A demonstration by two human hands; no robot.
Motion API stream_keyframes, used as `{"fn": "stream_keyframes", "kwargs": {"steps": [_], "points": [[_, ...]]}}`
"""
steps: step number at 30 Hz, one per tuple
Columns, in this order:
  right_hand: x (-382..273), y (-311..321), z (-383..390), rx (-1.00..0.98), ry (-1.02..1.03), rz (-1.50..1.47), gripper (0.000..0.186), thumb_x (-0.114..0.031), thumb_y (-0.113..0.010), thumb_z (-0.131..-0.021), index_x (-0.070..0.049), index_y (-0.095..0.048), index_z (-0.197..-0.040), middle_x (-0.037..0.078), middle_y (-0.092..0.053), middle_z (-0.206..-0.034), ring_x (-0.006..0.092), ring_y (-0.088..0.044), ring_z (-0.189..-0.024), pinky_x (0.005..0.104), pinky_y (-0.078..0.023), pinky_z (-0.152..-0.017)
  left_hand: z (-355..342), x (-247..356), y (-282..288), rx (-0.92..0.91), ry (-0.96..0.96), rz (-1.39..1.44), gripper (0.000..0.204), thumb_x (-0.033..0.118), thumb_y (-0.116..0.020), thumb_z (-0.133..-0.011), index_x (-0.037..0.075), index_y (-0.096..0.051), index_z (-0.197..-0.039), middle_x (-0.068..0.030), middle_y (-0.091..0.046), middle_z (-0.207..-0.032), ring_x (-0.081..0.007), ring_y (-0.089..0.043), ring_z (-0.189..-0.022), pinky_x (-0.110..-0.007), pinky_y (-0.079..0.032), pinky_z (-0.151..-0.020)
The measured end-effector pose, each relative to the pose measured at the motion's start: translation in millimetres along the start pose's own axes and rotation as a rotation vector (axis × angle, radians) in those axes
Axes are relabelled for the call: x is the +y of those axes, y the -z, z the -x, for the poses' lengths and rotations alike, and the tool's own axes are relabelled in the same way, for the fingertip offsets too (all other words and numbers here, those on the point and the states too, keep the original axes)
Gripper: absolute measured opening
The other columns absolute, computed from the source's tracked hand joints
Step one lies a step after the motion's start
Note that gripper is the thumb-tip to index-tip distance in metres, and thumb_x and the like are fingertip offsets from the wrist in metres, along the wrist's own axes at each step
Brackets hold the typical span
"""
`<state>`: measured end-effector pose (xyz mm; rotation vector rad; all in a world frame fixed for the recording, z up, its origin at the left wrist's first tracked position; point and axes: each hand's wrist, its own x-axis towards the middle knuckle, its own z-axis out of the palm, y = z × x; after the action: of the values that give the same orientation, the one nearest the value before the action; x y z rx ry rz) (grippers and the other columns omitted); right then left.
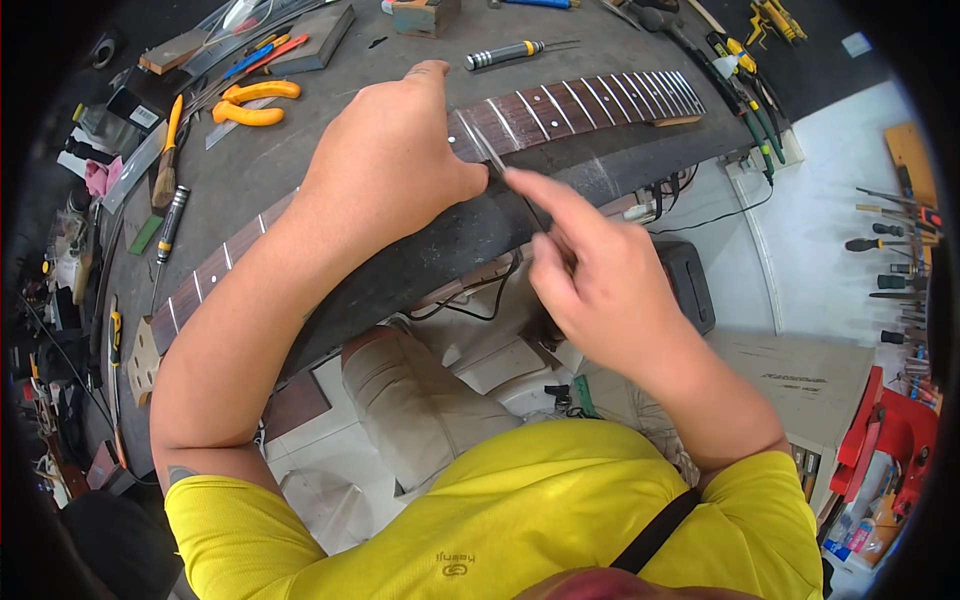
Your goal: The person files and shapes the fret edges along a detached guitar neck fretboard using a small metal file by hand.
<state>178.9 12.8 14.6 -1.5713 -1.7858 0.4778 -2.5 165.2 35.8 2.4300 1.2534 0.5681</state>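
A guitar neck (575, 108) with a dark fretboard, metal frets and pale dot inlays lies across the workbench. My left hand (385, 150) spans it, the thumb at the near edge and a finger stretched past the far edge; the other fingers are hidden behind the hand. The hand is closed around the neck and covers part of the fretboard. A thin metal file (488, 146) is pinched in my right hand (600, 280), index finger extended along it. Its far end lies over the fretboard beside my left thumb, near a fret. Pale streaks mark the wood there.
Beyond the neck lie a screwdriver (505, 54) and orange-handled pliers (255, 103). A brush (168, 165) and another screwdriver (172, 225) are at the left. Cutters and cables crowd the bench's right end. Tools hang on the right wall, above a red case (880, 435).
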Motion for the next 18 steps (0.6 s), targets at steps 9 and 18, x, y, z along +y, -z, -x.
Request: {"fn": "stream_keyframes", "kwargs": {"steps": [9,18], "points": [[8,-9,-24,0.021,0.038,0.006,0.056,0.003,-0.067,-0.098,-0.007,-0.067,-0.154,0.013,-0.059,-0.068,0.0218,-0.059,-0.057,0.0352,-0.051,-0.061,-2,-1,-1,-0.001,-0.01,0.011,0.092,0.023,-0.094,-0.074,-0.008,-0.061,-0.154,-0.0293,-0.081,-0.124,-0.0421,-0.08,-0.112,-0.044,-0.063,-0.098],[8,-6,-25,0.018,0.041,0.02,0.051,0.0,-0.066,-0.1,-0.006,-0.068,-0.15,0.015,-0.059,-0.068,0.0262,-0.058,-0.055,0.038,-0.051,-0.061,-1,-2,-2,0.002,-0.017,-0.021,0.092,0.023,-0.093,-0.074,-0.008,-0.061,-0.154,-0.0289,-0.082,-0.122,-0.0423,-0.081,-0.11,-0.044,-0.064,-0.096]]}}
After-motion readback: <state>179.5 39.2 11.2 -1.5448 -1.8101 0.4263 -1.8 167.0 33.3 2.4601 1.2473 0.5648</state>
